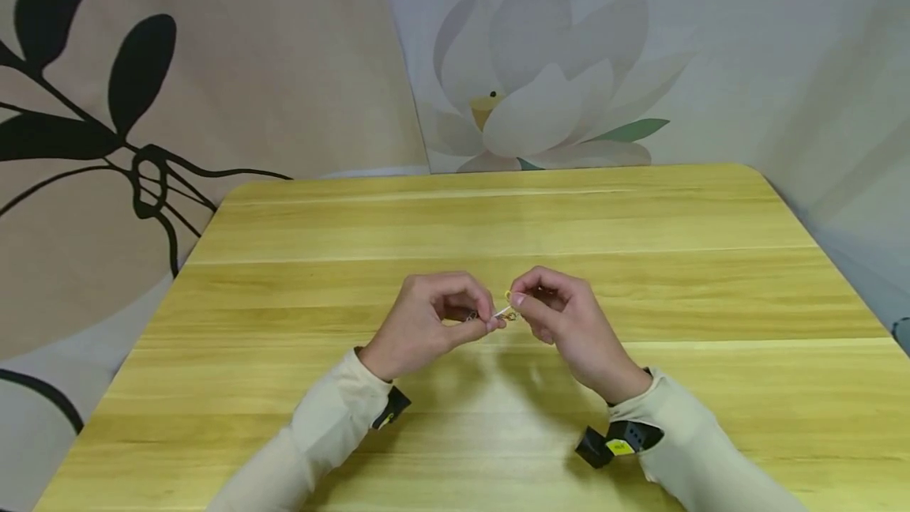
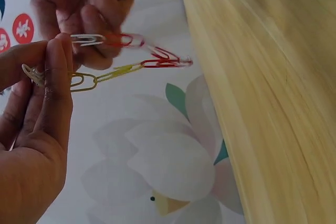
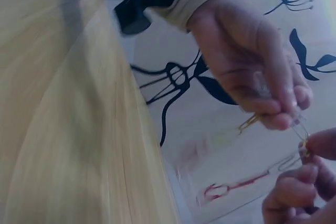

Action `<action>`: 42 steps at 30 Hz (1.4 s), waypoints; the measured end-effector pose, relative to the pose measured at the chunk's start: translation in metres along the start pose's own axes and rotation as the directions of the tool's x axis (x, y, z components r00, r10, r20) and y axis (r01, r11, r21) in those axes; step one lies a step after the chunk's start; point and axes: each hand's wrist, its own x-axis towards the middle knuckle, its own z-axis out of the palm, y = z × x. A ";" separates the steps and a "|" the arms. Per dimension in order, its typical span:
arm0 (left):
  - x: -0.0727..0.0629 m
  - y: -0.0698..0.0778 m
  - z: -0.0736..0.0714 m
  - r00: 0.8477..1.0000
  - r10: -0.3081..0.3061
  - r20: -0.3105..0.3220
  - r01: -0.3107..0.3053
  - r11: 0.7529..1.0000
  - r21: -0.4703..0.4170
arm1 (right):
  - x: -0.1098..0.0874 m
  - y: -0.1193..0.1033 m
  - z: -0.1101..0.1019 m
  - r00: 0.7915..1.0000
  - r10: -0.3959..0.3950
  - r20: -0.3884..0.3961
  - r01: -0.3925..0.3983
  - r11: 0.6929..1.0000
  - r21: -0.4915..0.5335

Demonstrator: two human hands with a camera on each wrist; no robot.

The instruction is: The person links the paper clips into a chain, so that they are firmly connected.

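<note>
A chain of linked paper clips in white, red and yellow (image 2: 124, 70) hangs as a loop below the two hands. My left hand (image 1: 437, 314) pinches a pale paper clip (image 1: 502, 312) between thumb and forefinger. Facing it, my right hand (image 1: 565, 318) pinches a yellow paper clip (image 3: 304, 149) at its thumb and fingertips. The fingertips of both hands are close together, a little apart. In the right wrist view, a red paper clip (image 3: 241, 183) of the chain dangles beneath the hands, blurred. Fingers hide parts of the clips they hold.
Below the hands lies a wood-grain table (image 1: 284, 385) with rounded far corners. A backdrop with a lotus print (image 1: 547, 85) and dark leaves (image 1: 142, 73) stands behind it. Each wrist carries a black camera mount (image 1: 618, 442).
</note>
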 end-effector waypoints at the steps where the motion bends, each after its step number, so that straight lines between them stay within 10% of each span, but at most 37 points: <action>1: 0.000 -0.001 0.000 1.000 0.009 0.002 -0.009 1.000 0.007 | 0.000 0.000 0.000 1.000 0.002 0.003 -0.002 1.000 0.014; 21: 0.003 -0.004 0.002 0.997 -0.082 0.008 0.080 0.983 0.168 | 0.004 -0.002 -0.004 0.998 0.044 0.043 -0.047 0.997 0.064; 42: 0.002 -0.009 0.004 1.000 -0.027 -0.015 0.030 0.972 0.234 | 0.007 0.002 -0.001 0.985 0.051 0.163 -0.044 0.998 -0.046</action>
